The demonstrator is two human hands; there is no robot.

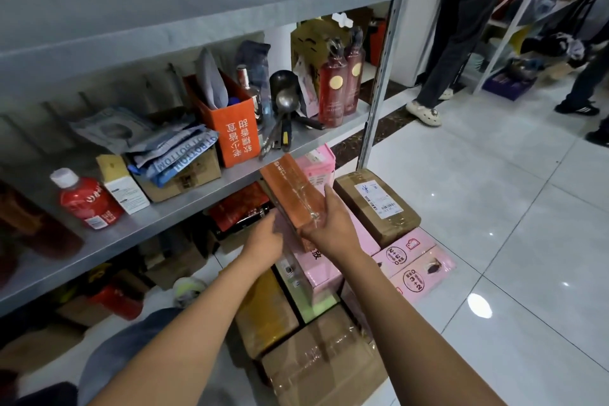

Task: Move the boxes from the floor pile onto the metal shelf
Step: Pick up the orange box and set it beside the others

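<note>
White floor tiles point(514, 241) carried the box pile point(316, 369) nearest you. Above it, your left hand point(263, 241) and right hand point(333, 227) had fingers clamped on an orange box point(291, 188), just before the metal shelf point(184, 204).

One head-worn wide-angle view looks forward and down, close in — both forearms reach from the bottom edge toward the metal shelf point(184, 211), whose front edges slant across the left half. The floor pile point(329, 333) lies low at centre, tiled floor point(514, 241) stretching right — straight lines bend near the frame's edges.
</note>
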